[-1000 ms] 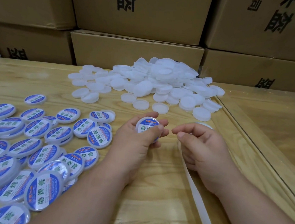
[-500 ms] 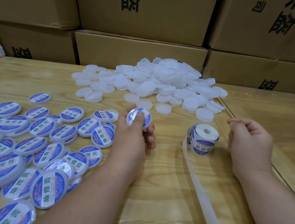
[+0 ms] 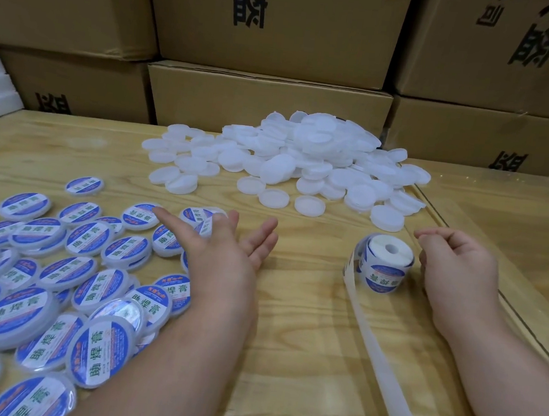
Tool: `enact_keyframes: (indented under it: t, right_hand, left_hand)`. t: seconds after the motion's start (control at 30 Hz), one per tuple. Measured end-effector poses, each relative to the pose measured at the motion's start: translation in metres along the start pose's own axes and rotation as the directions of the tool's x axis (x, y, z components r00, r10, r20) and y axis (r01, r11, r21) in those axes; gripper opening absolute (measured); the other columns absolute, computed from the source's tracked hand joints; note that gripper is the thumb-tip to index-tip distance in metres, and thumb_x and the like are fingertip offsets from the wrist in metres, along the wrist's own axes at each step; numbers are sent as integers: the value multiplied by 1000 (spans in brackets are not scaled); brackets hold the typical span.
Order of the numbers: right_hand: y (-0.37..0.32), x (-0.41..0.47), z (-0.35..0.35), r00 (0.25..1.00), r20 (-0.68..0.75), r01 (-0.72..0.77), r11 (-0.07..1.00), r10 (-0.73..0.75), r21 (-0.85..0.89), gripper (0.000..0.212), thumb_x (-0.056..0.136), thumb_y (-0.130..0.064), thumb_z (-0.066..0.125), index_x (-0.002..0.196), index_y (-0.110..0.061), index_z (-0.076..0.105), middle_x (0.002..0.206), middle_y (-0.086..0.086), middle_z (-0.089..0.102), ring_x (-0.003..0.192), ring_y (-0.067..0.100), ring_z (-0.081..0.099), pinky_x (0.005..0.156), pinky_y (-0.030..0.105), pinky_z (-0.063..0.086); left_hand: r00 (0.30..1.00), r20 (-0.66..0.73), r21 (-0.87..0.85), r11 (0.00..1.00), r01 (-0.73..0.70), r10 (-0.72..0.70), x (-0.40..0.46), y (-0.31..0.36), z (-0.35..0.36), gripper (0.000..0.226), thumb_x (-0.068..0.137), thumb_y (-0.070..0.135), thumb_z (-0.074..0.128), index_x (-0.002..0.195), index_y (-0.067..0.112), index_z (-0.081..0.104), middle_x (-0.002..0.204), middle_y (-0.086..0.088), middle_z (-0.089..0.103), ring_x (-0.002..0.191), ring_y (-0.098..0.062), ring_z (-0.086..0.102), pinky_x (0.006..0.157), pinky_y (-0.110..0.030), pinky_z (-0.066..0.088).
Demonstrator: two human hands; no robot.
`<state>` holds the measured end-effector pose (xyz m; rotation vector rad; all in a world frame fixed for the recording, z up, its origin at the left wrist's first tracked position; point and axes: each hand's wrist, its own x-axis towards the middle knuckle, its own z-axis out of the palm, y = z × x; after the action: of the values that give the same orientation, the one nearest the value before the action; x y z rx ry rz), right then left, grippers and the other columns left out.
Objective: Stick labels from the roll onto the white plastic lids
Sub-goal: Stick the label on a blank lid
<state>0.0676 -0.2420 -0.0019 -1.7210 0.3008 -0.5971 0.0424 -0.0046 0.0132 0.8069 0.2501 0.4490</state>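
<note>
My left hand [image 3: 226,253] reaches out over the wooden table [image 3: 286,358] with its fingers straight and spread, thumb pointing left above the labelled lids [image 3: 60,288] that cover the near left. My right hand [image 3: 454,266] sits just right of the label roll [image 3: 386,262], fingers loosely curled with thumb and forefinger tips together, whether pinching anything I cannot tell. The roll stands on end, its empty backing strip [image 3: 376,356] trailing toward me, and the heap of plain white lids [image 3: 303,164] lies farther off before the cardboard boxes [image 3: 269,101].

The left hand [image 3: 226,253] hides part of a blurred labelled lid [image 3: 205,226]; backing strip [image 3: 382,360] runs off the bottom edge
</note>
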Motion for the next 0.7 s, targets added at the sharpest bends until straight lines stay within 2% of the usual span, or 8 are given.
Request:
enact_keyframes:
  t: [0.17,0.23,0.27,0.37,0.43,0.47,0.53,0.7]
  right_hand:
    - [1,0,-1,1000,2,-10,1000,10,-4,22,73,-34,56,84,-34,74,56,-7,46,56,18,38,54,28,32]
    - [0,-1,-1,1000,4,-6,1000,6,-4,21,73,-34,56,83,-34,74,54,-8,45,55,20,37,54,29,32]
    - [-1,-2,-1,1000,5,-4,1000,4,-4,20,73,-33,56,82,-35,74,55,-7,45,55,20,37,54,29,32]
    - [-3,-5,-1,1000,12,3,1000,-3,2,19,76,-30,56,82,-34,74,59,-3,46,54,19,37,53,28,32]
    - [-4,-7,-1,1000,17,20,1000,-20,-7,19,78,-29,56,83,-35,73,60,-1,45,51,18,36,49,25,31]
    - [-4,-8,-1,999,21,32,999,-32,-9,18,79,-28,56,83,-34,73,59,-1,45,49,17,35,47,24,30]
    - [-4,-11,-1,998,28,53,999,-53,-4,16,82,-23,57,84,-26,73,53,-6,44,43,12,34,39,19,29]
    - [-8,-21,-1,989,61,130,991,-132,35,15,87,-15,59,76,-18,69,47,-13,42,41,5,35,39,13,31]
  left_hand:
    - [996,74,59,997,48,-52,-4,1,-2,82,104,12,40,146,68,-2,123,-15,66,88,-34,77,70,-36,63]
    - [983,166,222,974,43,-81,-10,-2,0,63,101,6,40,144,51,32,101,-10,78,81,-26,78,64,-29,61]
    - [968,236,345,938,-5,-82,-15,-4,1,52,99,5,42,131,45,49,93,-6,79,79,-20,77,63,-25,60]
    - [871,488,680,654,-332,-65,-27,-14,0,39,96,9,48,111,40,65,101,18,75,79,0,64,70,-16,51]
    - [775,621,747,391,-538,-119,-27,-25,1,43,93,11,47,123,40,62,126,23,63,117,-2,56,100,-21,44]
    - [751,644,757,267,-597,-148,-24,-31,2,49,93,13,46,134,38,55,140,20,55,140,-9,41,115,-25,32]
    - [756,628,777,91,-623,-182,-14,-40,7,57,94,17,43,148,37,39,159,11,35,155,-19,11,124,-35,16]
    - [823,539,827,-74,-558,-179,22,-57,26,65,95,26,44,156,37,23,170,-3,10,156,-31,-1,126,-47,8]
